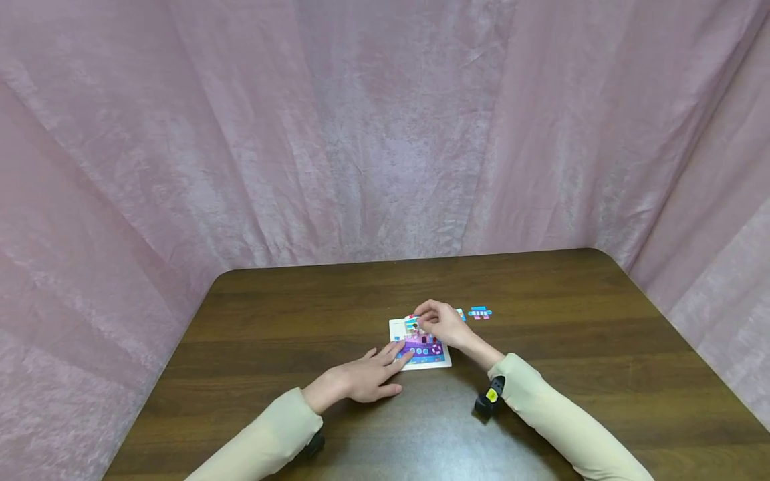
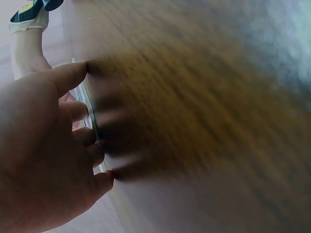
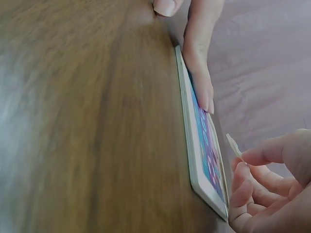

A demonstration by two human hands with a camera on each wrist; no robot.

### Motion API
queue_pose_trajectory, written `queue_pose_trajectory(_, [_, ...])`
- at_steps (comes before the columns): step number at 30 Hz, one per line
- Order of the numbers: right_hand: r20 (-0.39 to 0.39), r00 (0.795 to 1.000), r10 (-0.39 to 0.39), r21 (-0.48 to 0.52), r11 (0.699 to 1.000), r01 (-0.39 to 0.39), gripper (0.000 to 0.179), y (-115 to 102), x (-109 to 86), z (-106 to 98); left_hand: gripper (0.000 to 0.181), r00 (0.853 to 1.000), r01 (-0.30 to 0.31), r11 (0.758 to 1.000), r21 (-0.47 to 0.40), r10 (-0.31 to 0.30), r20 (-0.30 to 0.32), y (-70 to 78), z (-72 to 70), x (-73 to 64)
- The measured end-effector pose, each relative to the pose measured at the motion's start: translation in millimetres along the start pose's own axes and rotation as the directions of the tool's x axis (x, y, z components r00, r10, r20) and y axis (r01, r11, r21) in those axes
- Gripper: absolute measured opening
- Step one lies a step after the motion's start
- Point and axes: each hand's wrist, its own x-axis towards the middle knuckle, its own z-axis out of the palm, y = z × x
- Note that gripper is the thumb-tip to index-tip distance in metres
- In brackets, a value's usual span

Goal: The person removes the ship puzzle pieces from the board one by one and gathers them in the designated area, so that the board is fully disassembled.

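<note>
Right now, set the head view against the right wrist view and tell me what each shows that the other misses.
Only the head view shows the loose blue pieces lying on the table beyond the puzzle board, the pink curtain behind, and both sleeves.

Only the right wrist view shows the board's thin white edge side-on and the flat piece pinched in the right hand's fingertips above it.

Both show the left hand with its fingers resting on the board.
</note>
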Motion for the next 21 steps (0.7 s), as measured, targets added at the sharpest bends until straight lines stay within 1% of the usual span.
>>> queue_pose_trajectory(7, [-0.038,0.998,0.043,-0.016,0.999,-0.044,0.02,6,-4.6,-12,0.066,1.0,-0.012,1.0,0.009,0.012,-0.021,0.5,-0.2,-0.7])
queue_pose_trajectory(11, [-0.031,0.997,0.068,0.002,0.998,-0.068,0.022,8,-7.3,-19,0.066,1.0,-0.014,1.0,0.01,0.014,-0.023,0.2,-0.1,-0.8])
queue_pose_trajectory(14, [-0.036,0.997,0.067,0.013,0.998,-0.067,0.022,11,-8.5,-22,0.066,1.0,-0.015,1.0,0.006,0.015,-0.02,-0.1,0.5,-0.9])
queue_pose_trajectory(18, [-0.054,0.997,0.053,-0.005,0.999,-0.053,0.022,14,-9.7,-27,0.066,1.0,-0.017,1.0,0.012,0.017,-0.022,-1.1,2.3,0.0])
queue_pose_trajectory(21, [-0.05,0.996,0.071,-0.003,0.997,-0.071,0.022,16,-11.5,-31,0.066,1.0,-0.014,1.0,0.018,0.015,-0.025,-1.9,3.7,0.7])
